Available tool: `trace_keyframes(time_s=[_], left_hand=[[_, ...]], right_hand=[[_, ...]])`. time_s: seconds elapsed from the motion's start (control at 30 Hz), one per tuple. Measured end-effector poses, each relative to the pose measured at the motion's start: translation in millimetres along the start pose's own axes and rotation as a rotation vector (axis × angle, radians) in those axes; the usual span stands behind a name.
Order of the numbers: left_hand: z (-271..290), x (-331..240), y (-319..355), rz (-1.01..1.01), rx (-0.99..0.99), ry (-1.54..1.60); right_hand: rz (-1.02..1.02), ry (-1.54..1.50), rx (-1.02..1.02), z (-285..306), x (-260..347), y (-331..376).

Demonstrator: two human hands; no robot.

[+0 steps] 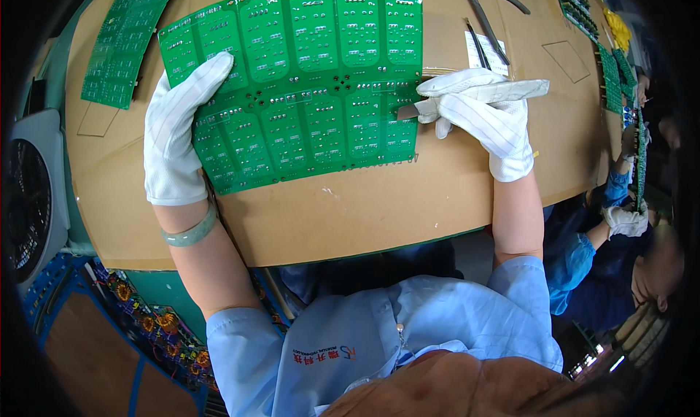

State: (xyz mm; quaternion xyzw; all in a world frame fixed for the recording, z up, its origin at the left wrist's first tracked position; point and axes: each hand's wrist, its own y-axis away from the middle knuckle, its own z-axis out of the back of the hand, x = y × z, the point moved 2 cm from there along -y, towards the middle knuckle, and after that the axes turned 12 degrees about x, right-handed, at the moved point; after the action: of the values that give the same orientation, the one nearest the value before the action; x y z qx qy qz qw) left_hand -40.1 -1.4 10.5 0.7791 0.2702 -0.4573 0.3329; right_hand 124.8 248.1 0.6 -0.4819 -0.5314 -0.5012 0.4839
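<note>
My left hand (181, 129), in a white glove, grips the left edge of a large green circuit board (292, 89), thumb laid over its face. Rows of solder joints cover the board, which is tilted above the table. In my gloved right hand (485, 110) is a knife (510, 91) with a whitish, wrapped-looking handle. Its short flat metal blade (406, 113) lies over the board's right edge; whether it touches the surface I cannot tell. The fingers of my left hand under the board are hidden.
Brown board covers the table (350, 227). Another green circuit board (127, 45) lies at the far left. Pliers (481, 16) and dark tweezers (477, 45) rest beside a white paper (492, 56). At left stands a fan (33, 191). A co-worker's gloved hand (625, 220) holds a board at right.
</note>
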Motion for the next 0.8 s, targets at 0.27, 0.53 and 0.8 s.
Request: trace_keyframes(time_s=[0.27,0.53,0.8], left_hand=[[9.7,3.1,-2.6,-0.001,0.016,0.009],[6.4,1.6,-1.1,-0.005,-0.001,0.014],[2.8,0.2,-2.7,0.026,0.039,0.016]], right_hand=[[0.008,-0.035,0.075,-0.5,0.5,-3.1],[-0.012,0.000,0.070,-1.6,0.5,-2.6],[-0.018,0.085,0.069,-2.4,3.0,-5.2]])
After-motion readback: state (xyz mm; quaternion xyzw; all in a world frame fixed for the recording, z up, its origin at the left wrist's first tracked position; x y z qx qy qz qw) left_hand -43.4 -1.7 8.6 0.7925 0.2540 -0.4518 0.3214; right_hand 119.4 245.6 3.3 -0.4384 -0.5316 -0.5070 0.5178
